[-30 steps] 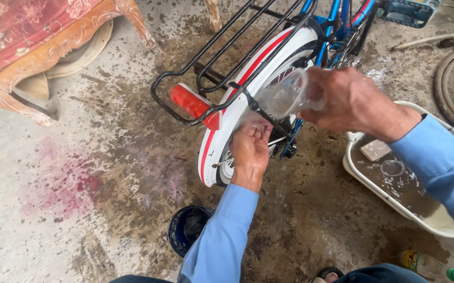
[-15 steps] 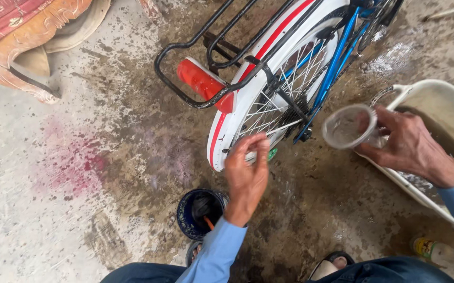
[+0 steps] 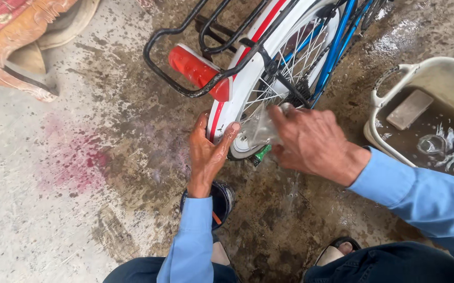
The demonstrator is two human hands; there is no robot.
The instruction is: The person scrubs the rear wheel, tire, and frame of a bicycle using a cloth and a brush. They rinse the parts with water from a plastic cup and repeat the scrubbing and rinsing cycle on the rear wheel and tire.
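the clear plastic cup sits tipped against the white rear mudguard of the bicycle, low by the wheel, and my right hand has its grip closed around it. my left hand lies open-fingered, flat on the mudguard's lower end. a white basin of water stands near on the wet floor.

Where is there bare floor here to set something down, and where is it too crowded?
The widest bare patch is the pale concrete floor at lower left, bordered by the orange cushion above and the left hand. It is crowded around the white bicycle mudguard, where the right hand holds a clear plastic cup, and by the cream water basin beside it.
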